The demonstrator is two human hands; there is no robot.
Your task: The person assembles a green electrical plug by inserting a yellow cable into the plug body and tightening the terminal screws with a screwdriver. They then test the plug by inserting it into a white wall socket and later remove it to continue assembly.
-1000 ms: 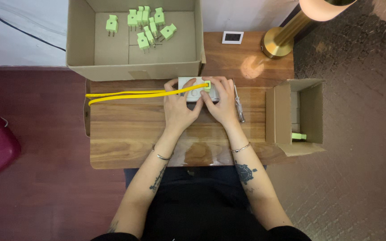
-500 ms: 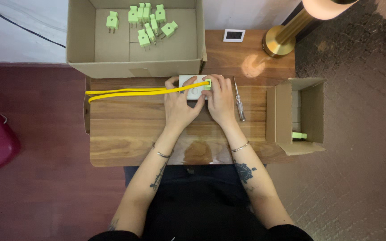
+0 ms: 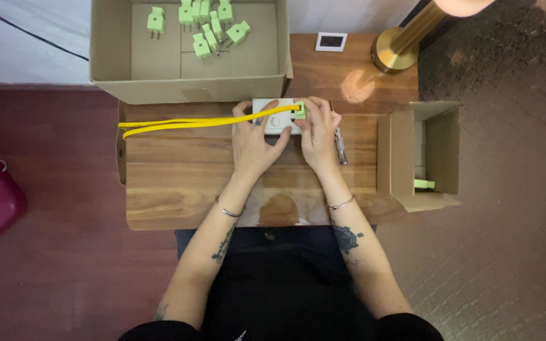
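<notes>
Green plug on yellow cable seated in white block, both hands' fingers gripping; loose plugs waiting at 11 o'clock.

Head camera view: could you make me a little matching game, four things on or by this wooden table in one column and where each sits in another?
Things:
1. loose green plugs
2. yellow cable
3. brass lamp base
4. screwdriver

Places:
A. beside the right hand
B. trailing left from the white block under both hands
C. inside the big cardboard box
D. table's far right corner

Pairs: 1-C, 2-B, 3-D, 4-A
</notes>
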